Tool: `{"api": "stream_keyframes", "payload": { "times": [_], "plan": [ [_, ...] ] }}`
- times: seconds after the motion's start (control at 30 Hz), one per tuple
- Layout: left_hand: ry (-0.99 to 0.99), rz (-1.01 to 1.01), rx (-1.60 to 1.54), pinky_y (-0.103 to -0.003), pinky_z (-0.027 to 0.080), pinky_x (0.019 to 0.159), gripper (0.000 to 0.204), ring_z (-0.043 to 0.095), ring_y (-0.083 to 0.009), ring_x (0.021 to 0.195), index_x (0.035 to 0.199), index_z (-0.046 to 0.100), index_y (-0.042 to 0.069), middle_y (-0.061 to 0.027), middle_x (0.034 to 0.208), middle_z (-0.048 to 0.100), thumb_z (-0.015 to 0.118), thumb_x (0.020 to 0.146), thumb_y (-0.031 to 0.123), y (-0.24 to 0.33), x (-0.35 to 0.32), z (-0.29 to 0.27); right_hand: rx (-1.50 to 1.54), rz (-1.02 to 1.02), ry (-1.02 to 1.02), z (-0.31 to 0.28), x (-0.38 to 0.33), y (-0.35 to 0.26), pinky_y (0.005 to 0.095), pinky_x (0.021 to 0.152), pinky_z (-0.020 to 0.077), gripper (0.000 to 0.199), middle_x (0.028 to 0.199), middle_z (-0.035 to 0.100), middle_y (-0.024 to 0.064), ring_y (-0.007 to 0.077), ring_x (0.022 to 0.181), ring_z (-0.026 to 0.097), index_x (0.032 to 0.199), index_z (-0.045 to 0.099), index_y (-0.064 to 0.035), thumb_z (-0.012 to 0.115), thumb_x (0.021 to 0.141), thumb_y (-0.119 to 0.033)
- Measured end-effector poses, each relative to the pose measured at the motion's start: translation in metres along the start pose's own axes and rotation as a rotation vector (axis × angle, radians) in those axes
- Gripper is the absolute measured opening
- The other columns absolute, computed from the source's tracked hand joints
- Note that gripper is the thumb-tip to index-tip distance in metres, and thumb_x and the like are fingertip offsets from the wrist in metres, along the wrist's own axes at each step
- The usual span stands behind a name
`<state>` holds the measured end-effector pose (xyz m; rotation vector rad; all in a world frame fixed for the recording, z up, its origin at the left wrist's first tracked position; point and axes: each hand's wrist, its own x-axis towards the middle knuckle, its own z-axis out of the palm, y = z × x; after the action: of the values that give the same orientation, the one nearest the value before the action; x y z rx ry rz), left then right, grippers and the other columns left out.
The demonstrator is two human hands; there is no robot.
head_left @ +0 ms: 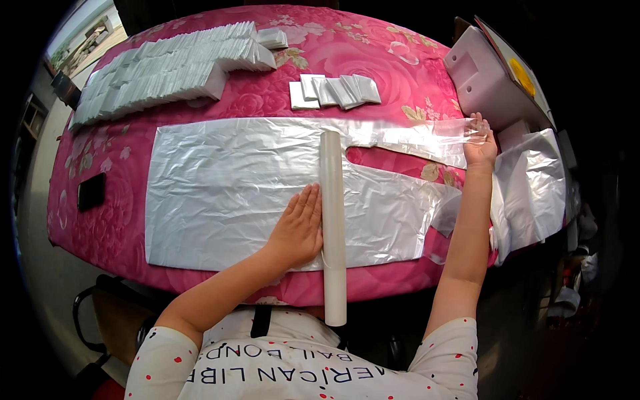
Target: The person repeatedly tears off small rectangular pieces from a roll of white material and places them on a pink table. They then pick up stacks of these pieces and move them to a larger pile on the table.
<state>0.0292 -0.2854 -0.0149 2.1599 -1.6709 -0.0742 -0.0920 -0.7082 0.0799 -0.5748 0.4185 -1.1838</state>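
A translucent white plastic bag (233, 187) with cut-out handles lies spread across the table. Crossing it from far to near is a pale, straight tube (333, 200), whose near end sticks out past the table edge. My left hand (299, 227) rests flat on the bag, fingers stretched, its side against the tube. At the far right, my right hand (481, 144) has its fingers around the end of the bag's far handle; clear film covers part of the fingers. The near handle lies loose beside my right forearm.
Many folded white packets (153, 73) stand in rows at the far left. Several flat packets (333, 91) lie behind the bag. A black phone (91, 192) is at the left. A white foam box (487, 73) and a pile of plastic bags (530, 187) sit at the right. Pink flowered cloth (260, 100) covers the table.
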Motion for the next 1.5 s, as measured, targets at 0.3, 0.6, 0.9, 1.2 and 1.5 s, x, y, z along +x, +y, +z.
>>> {"api": "stream_keyframes", "payload": {
  "times": [0.3, 0.6, 0.9, 1.2, 1.5],
  "plan": [
    [-0.147, -0.013, -0.003, -0.044, 0.013, 0.110, 0.059, 0.018, -0.0365, 0.135, 0.133, 0.024, -0.013, -0.0272, 0.142, 0.020, 0.036, 0.084, 0.019, -0.002, 0.000, -0.003, -0.718, 0.134, -0.884, 0.171, -0.252, 0.189, 0.0296, 0.102, 0.0300, 0.042, 0.125, 0.051, 0.0182, 0.0209, 0.119, 0.045, 0.128, 0.041, 0.0053, 0.040, 0.096, -0.022],
    [0.037, 0.039, -0.014, -0.044, 0.014, 0.110, 0.064, 0.014, -0.0368, 0.136, 0.134, 0.023, -0.013, -0.0278, 0.143, 0.016, 0.041, 0.082, 0.020, -0.001, 0.001, 0.009, -1.317, 0.020, -1.438, 0.169, -0.394, 0.348, 0.0469, 0.107, 0.0187, 0.050, 0.137, 0.035, 0.0216, 0.0393, 0.132, 0.021, 0.134, 0.037, -0.0030, 0.046, 0.089, -0.023],
    [0.361, -0.142, -0.650, -0.038, 0.033, 0.101, 0.055, 0.036, -0.0328, 0.125, 0.130, 0.035, -0.007, -0.0212, 0.137, 0.033, 0.048, 0.078, 0.003, -0.036, -0.005, -0.009, -1.134, -0.294, -1.414, 0.140, -0.336, 0.189, 0.0418, 0.104, 0.0275, 0.050, 0.133, 0.042, 0.0181, 0.0368, 0.129, 0.030, 0.126, 0.046, -0.0003, 0.059, 0.083, -0.023],
    [0.054, -0.758, -2.060, -0.035, 0.049, 0.080, 0.062, 0.057, -0.0297, 0.100, 0.132, 0.025, -0.008, -0.0163, 0.131, 0.040, 0.027, 0.095, 0.042, -0.061, 0.087, -0.037, -1.595, -0.292, -1.155, 0.019, -0.278, 0.084, 0.0412, 0.103, 0.0303, 0.044, 0.133, 0.043, 0.0157, 0.0349, 0.127, 0.034, 0.124, 0.048, -0.0014, 0.055, 0.085, -0.021],
    [0.118, -0.735, -1.934, -0.035, 0.051, 0.078, 0.062, 0.060, -0.0278, 0.095, 0.126, 0.035, -0.006, -0.0199, 0.124, 0.048, 0.023, 0.095, 0.047, -0.070, 0.051, -0.064, -1.646, -0.308, -1.579, 0.019, -0.272, 0.106, 0.0440, 0.109, 0.0163, 0.063, 0.143, 0.030, 0.0136, 0.0328, 0.135, 0.021, 0.133, 0.040, -0.0081, 0.044, 0.086, -0.049]
  ]
}}
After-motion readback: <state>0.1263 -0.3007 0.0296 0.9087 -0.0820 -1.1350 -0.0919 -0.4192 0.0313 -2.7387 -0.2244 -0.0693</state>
